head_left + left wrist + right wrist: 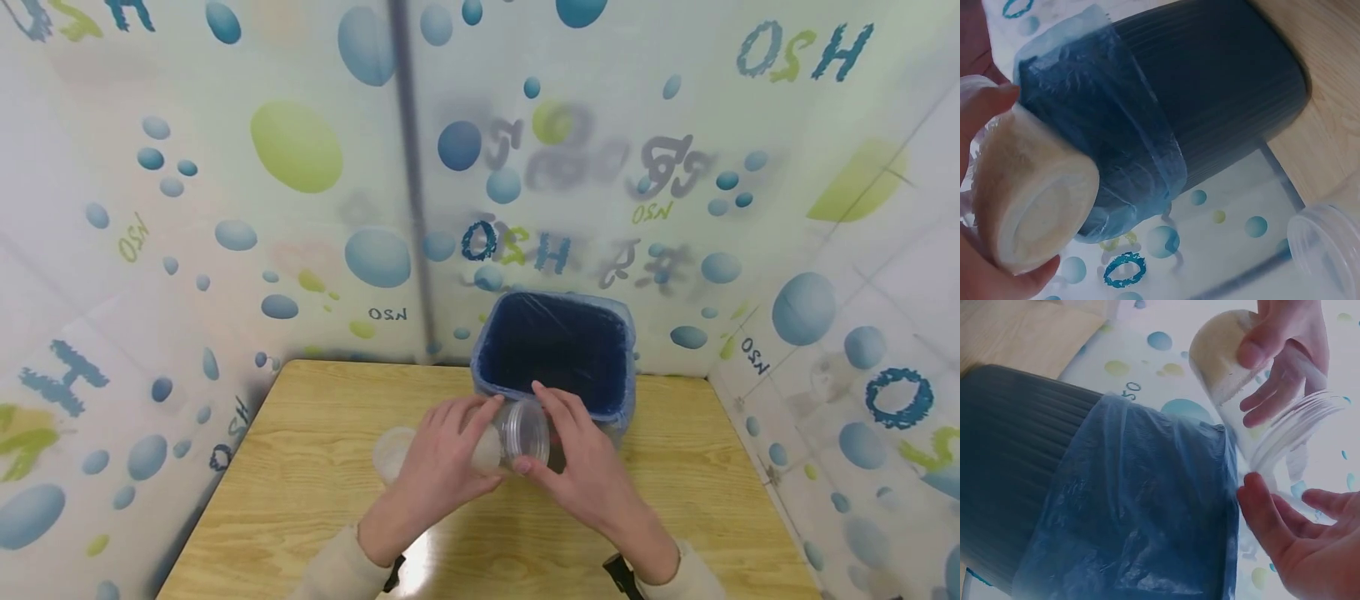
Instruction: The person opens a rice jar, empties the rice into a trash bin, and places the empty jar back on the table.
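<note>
My left hand (442, 454) grips a clear jar (527, 433), tilted onto its side above the table, in front of a bin. Pale, powdery or grainy contents (1225, 347) lie toward the jar's base; the left wrist view shows that base (1044, 215) facing the camera. Around the jar's ridged, clear end (1291, 431) my right hand (588, 467) spreads its fingers and thumb, the fingertips (1252, 481) at or very near the rim. Whether a lid sits on that end is hard to tell. The dark bin (1210, 87) wears a blue plastic bag (1147, 506) folded over its rim.
Left of my left hand, a second clear container (392, 452) stands on the wooden table (315, 500), partly hidden by the hand. In the left wrist view its round ridged top (1319, 240) shows. A patterned curtain (300, 233) hangs behind the table and along its sides.
</note>
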{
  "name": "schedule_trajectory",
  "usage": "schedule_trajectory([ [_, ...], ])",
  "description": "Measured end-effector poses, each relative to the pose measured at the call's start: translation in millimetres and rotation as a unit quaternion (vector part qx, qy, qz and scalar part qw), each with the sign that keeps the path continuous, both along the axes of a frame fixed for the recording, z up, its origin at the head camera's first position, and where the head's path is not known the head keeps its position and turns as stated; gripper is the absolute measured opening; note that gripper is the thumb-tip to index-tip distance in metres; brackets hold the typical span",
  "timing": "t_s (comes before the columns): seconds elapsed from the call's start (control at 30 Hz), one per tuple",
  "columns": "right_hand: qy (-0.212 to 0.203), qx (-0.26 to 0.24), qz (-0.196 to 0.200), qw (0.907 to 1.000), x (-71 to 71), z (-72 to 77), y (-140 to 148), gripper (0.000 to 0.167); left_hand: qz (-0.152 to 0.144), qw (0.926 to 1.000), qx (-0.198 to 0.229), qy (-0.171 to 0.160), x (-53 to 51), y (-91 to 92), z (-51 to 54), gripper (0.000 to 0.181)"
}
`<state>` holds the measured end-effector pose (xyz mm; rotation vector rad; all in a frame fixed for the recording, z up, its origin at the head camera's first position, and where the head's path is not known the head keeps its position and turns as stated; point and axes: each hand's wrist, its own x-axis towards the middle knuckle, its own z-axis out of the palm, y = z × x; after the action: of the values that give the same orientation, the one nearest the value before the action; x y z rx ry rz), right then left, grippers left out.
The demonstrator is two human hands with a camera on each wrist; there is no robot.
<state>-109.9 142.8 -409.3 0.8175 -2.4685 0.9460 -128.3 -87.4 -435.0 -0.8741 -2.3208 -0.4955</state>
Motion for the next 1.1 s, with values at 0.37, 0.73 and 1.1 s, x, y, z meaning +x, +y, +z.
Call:
schedule_trajectory([
  [0.37,-0.022,0.019,-0.006,0.9996,1.3,2.1,-3,0.075,0.026,0.9982,-0.029,0.046,-0.6,-0.2,-3.1,0.099],
  [0.73,0.05,0.023,0.065,0.9964,-6.1,-2.3,6,0.075,0.007,0.9993,-0.023,0.028,-0.1,-2.0,-0.5,0.101],
  [1.1,0.093,0.038,0.118,0.988,-9.4,-1.2,11,0.075,-0.014,0.9998,-0.015,0.004,0.0,-4.6,2.1,0.106],
])
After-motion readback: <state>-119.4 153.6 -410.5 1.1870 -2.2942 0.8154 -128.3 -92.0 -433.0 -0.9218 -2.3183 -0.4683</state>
